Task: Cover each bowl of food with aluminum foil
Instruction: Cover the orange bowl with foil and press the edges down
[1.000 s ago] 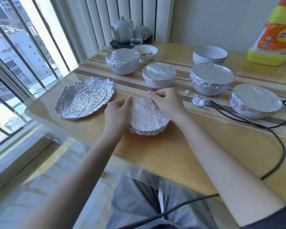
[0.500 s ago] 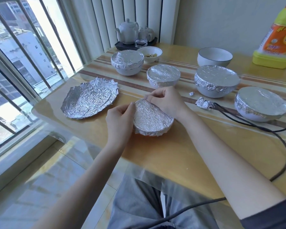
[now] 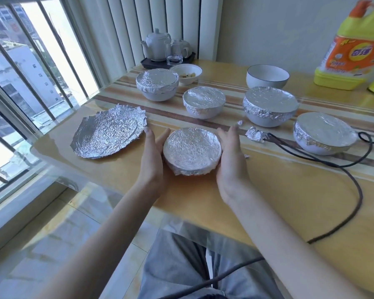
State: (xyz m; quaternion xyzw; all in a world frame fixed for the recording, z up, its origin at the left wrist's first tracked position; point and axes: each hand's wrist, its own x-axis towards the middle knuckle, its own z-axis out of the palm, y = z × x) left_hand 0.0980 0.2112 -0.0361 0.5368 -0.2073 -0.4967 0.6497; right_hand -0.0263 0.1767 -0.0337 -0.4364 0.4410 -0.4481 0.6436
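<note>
Foil-wrapped bowl [image 3: 192, 151] sits at the near bench [image 3: 289, 201] edge, cupped between both hands: left hand [image 3: 152, 157] flat against its nine o'clock side, right hand [image 3: 231, 156] at three o'clock, fingers straight and pressing. It's round, equally close to each. Loose foil sheet [image 3: 109, 132] lies at ten o'clock; uncovered small bowl [image 3: 186, 73] waits at twelve, past four covered ones.

Left hand [image 3: 153, 154], right hand [image 3: 231, 156]: palms facing inward, fingers seemingly straight.
</note>
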